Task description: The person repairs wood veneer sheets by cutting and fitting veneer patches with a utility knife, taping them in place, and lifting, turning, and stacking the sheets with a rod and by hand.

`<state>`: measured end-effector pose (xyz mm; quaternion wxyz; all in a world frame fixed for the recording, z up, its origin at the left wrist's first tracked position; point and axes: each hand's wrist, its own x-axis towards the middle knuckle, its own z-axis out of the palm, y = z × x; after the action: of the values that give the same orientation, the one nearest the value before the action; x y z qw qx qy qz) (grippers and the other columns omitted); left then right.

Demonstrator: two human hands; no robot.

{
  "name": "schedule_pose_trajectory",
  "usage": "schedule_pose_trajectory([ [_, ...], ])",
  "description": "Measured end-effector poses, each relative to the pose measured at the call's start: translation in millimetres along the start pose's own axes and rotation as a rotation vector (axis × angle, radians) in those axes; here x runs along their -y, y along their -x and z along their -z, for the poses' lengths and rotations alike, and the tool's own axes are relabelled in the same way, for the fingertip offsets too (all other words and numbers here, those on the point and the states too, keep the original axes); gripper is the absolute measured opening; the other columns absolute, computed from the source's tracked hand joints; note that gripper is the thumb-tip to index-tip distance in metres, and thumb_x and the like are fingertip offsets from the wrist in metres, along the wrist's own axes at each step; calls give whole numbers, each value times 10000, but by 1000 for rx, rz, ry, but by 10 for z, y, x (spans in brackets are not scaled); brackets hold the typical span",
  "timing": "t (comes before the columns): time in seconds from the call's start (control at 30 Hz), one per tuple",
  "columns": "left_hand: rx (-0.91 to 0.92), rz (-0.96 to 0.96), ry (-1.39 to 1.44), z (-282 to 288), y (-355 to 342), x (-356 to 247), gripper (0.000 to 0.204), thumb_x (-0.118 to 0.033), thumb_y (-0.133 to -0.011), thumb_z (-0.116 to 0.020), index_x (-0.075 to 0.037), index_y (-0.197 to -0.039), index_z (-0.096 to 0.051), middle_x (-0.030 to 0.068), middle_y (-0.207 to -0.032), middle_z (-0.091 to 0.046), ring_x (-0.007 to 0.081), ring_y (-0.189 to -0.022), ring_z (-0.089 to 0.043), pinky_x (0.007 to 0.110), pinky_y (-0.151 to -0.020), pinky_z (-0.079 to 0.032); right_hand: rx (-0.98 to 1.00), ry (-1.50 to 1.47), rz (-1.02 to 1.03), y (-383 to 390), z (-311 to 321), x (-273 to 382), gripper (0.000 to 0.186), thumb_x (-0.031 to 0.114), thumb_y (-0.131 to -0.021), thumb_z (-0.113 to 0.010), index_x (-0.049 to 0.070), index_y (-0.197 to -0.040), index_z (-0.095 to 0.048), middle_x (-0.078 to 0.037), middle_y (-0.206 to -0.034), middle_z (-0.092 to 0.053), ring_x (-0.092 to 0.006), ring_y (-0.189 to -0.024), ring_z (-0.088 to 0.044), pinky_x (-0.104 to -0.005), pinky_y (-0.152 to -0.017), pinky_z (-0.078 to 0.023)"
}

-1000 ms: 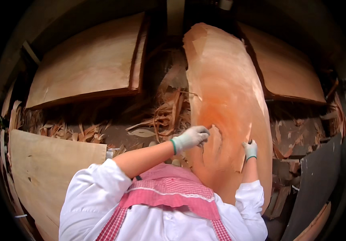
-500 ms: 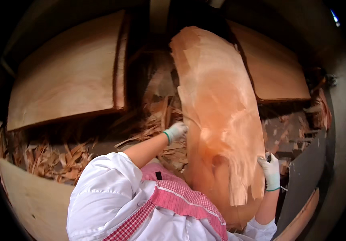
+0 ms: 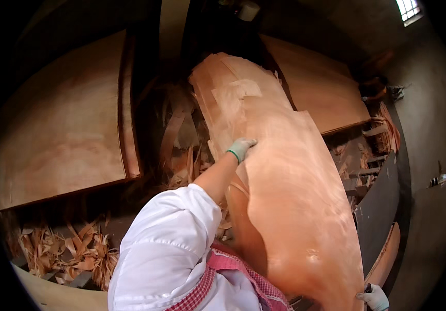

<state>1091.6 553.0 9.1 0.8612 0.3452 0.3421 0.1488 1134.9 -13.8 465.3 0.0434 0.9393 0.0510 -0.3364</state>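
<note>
A long, thin sheet of orange-brown wood veneer point(image 3: 295, 186) stretches from the far middle to the near right, lying over other veneer sheets. My left hand point(image 3: 242, 149), in a white knit glove with a green cuff, is closed at its left edge, arm reaching forward. Near the bottom right, my gloved right hand point(image 3: 375, 299) grips the sheet's near right corner. A small dark object shows by the right fingers, too little of it visible to name. Below the left forearm, a darker veneer layer point(image 3: 249, 223) peeks out from under the sheet.
Flat stacks of veneer stand at the left point(image 3: 62, 129) and at the far right point(image 3: 316, 85). Torn veneer scraps point(image 3: 73, 249) are heaped at the lower left, with more beyond my left arm. A dark grey panel point(image 3: 381, 210) stands at the right, before a wall.
My left hand has moved forward onto the veneer's left edge. My right hand has come nearer and to the right, drawing a broader sheet toward me. The view has shifted right.
</note>
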Motion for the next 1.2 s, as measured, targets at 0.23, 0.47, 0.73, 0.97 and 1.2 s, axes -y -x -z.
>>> schedule_pose_trajectory([
  [0.23, 26, -497, 28, 178, 1253, -1139, 288, -197, -923, -629, -43, -1160, -577, 48, -1107, -601, 132, -941, -570, 245, -826, -478, -347, 148, 122, -1197, -323, -202, 129, 71, -648, -670, -7, -724, -600, -149, -656, -597, -250, -620, -576, -350, -596, -464],
  [0.47, -538, -971, 53, 2258, 3411, -1792, 396, -144, -958, -534, -41, -1332, -454, 104, -1233, -565, 194, -1116, -561, 340, -976, -471, -604, 330, 728, -2503, -658, 2976, 286, 176, -808, -631, 7, -1038, -620, -249, -1001, -628, -429, -963, -580, -467, -820, -472],
  [0.73, -1383, -1390, -108, 2805, 5975, -1326, 502, -46, -948, -526, 27, -1407, -335, 36, -1183, -525, 101, -1029, -505, 259, -943, -432, -200, 234, 1748, -1676, -1679, 7509, 191, 71, -870, -506, 22, -1012, -623, -168, -909, -652, -293, -831, -605, -375, -766, -481],
  [0.97, -1905, -1515, 7, 2391, 6988, -490, 608, -45, -923, -520, 21, -1462, -247, 91, -1420, -395, 158, -1303, -383, 315, -1112, -300, 151, 283, 2132, -423, -3507, 10019, 171, -2, -847, -522, -43, -1000, -586, -158, -916, -629, -225, -826, -573, -342, -796, -474],
  [1.2, -2551, -1472, 224, 2056, 7414, 648, 529, -59, -920, -529, 13, -1419, -367, 81, -1376, -474, 158, -1252, -452, 306, -1073, -359, 287, 642, 2623, 2449, -5542, 10395, 50, 27, -819, -558, -5, -856, -568, -186, -710, -575, -280, -652, -552, -376, -613, -445],
])
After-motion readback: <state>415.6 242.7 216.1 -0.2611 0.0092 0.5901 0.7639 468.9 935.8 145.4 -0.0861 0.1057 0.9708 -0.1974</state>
